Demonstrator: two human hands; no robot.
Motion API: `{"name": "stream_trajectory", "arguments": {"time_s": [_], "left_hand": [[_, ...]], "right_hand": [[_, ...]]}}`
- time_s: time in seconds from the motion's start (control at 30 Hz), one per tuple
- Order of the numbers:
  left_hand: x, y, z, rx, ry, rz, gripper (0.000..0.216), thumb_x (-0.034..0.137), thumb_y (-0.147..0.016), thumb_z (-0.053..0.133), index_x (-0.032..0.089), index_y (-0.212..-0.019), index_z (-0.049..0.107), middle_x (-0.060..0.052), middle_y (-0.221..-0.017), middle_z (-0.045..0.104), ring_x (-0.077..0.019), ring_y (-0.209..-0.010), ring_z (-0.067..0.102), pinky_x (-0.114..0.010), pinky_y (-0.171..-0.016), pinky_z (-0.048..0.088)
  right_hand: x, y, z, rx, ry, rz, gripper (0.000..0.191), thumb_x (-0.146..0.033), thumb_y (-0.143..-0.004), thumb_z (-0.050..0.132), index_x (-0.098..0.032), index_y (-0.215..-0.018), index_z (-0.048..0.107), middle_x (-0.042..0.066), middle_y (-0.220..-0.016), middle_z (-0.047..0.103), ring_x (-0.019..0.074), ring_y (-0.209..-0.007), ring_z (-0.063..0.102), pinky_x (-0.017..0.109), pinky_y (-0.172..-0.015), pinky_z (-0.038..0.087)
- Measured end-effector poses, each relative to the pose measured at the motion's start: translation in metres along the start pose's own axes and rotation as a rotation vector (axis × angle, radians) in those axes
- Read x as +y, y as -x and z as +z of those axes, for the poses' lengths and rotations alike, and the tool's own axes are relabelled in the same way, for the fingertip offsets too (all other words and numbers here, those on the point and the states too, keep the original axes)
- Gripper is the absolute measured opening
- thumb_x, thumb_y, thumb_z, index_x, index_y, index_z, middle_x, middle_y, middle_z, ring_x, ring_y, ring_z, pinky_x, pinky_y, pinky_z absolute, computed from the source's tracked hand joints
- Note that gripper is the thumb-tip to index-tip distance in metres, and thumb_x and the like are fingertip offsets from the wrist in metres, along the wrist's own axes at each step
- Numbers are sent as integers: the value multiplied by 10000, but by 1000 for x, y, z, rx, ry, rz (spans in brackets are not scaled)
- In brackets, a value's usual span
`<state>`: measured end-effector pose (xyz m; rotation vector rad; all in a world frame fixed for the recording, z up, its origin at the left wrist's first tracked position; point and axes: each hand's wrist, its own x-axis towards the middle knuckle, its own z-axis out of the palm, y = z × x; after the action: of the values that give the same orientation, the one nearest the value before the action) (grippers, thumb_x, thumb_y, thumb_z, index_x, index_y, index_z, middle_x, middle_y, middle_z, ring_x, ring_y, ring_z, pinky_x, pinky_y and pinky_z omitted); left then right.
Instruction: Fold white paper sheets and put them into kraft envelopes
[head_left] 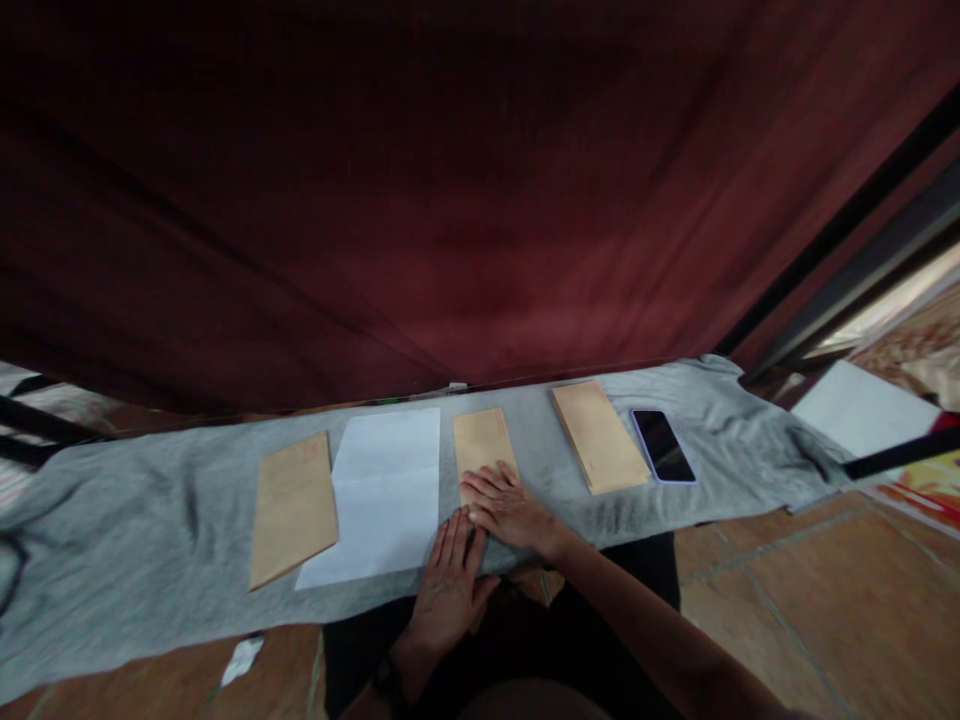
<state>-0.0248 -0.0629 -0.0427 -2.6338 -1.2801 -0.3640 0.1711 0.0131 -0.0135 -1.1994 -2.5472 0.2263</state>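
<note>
My right hand [508, 505] lies flat with fingers stretched out on a tan envelope [481, 442] in the middle of a grey cloth [150, 530]. My left hand [450, 585] rests flat just below it, fingers together and extended, touching the envelope's near end. A white sheet of paper [382, 490] with fold creases lies just left of the hands. Another tan envelope [292, 505] lies further left. A stack of tan envelopes [598, 435] sits to the right.
A black phone [663, 446] lies face up right of the envelope stack. A dark red curtain [450, 200] hangs behind the cloth. White paper [862, 408] lies at far right on the tiled floor [810, 600]. A small paper scrap [241, 660] lies near the cloth's front edge.
</note>
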Motion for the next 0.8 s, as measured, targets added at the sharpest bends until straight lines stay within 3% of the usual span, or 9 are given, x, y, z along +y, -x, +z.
{"name": "stream_trajectory", "arguments": {"time_s": [0.17,0.37,0.6,0.8], "left_hand": [[1,-1,-5,-10,12,1,667,517,-914,607,115,-1435,500,-230,-1569,407,-352,-1458,397,-499,-1146,420],[2,-2,-9,-20,41,-5,695,482,-942,569,127,-1515,403,-197,-1604,363,-334,-1488,345,-504,-1157,407],[-2,-6,-9,-32,70,-31,669,535,-993,466,127,-1518,395,-183,-1565,435,-309,-1464,394,-496,-1157,404],[-10,-27,-4,-59,124,-18,680,468,-1043,378,135,-1604,187,-155,-1603,384,-248,-1487,362,-470,-1204,343]], "right_hand": [[-7,22,4,2,-22,-12,490,-430,-1062,413,-250,-1518,422,41,-1560,476,213,-1444,404,490,-1234,257],[-9,50,9,67,2,-33,561,-457,-1035,480,-196,-1527,414,79,-1558,470,198,-1457,400,435,-1227,309],[-12,72,-1,91,50,-12,633,-421,-1019,521,-141,-1560,349,130,-1574,430,227,-1462,401,433,-1220,351],[-15,82,-3,113,58,39,634,-424,-1028,501,-152,-1572,323,118,-1577,432,225,-1458,411,425,-1227,349]]}}
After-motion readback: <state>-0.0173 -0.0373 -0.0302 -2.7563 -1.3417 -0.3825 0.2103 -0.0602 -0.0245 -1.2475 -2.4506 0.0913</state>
